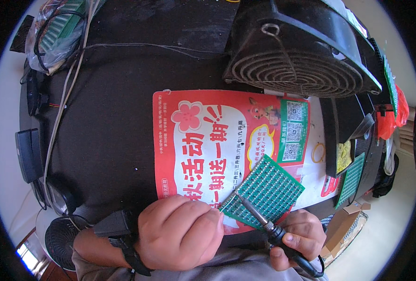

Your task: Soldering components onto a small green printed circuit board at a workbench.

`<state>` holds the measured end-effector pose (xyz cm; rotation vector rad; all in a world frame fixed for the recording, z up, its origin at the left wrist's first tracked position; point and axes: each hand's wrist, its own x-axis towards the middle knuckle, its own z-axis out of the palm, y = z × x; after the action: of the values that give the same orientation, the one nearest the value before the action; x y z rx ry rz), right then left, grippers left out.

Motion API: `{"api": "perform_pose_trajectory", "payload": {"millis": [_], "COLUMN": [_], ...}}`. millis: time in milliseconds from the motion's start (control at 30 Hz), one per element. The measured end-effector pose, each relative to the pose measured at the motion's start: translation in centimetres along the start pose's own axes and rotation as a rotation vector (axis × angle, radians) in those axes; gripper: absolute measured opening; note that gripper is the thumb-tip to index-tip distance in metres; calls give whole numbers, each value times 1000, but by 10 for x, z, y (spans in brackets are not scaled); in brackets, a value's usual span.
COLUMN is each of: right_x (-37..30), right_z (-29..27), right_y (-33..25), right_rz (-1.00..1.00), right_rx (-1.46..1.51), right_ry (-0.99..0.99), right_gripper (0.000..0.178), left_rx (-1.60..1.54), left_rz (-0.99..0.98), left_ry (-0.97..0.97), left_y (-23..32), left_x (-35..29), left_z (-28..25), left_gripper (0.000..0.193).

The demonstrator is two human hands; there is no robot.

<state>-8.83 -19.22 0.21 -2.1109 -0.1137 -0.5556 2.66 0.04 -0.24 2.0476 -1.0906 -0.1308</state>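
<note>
A green circuit board (267, 188) studded with rows of small parts lies tilted on a red and white paper sheet (203, 140). My left hand (180, 232) is curled at the board's lower left corner, fingertips pinching a thin strand of wire that touches the board's edge. My right hand (299, 236) grips the black handle of a soldering iron (264, 221). The iron's metal tip rests on the board near its lower left edge. A black strap sits on my left wrist.
A black fan (297, 51) with a round grille stands behind the sheet. More green boards (351, 180) lean at the right beside a black tray (337, 136). Cables (63, 107) and black adapters (27, 154) line the left edge of the dark table; a bag (58, 28) lies at top left.
</note>
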Motion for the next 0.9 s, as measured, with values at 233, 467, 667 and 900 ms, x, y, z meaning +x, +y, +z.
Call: {"api": "perform_pose_trajectory", "payload": {"millis": [233, 467, 667, 900], "right_x": [-3, 1, 0, 1], "right_z": [1, 2, 0, -1], "right_y": [-2, 3, 0, 2], "right_rz": [39, -28, -8, -31], "right_rx": [-22, 71, 16, 60], "right_ry": [55, -18, 28, -22], "right_gripper": [27, 28, 29, 28], "left_rx": [-41, -24, -19, 40], "left_rz": [-14, -60, -26, -84], "left_ry": [-31, -42, -33, -154], "left_y": [2, 5, 4, 7], "left_x": [3, -1, 3, -2], "left_z": [-2, -2, 3, -5], "left_gripper": [13, 13, 13, 13]}}
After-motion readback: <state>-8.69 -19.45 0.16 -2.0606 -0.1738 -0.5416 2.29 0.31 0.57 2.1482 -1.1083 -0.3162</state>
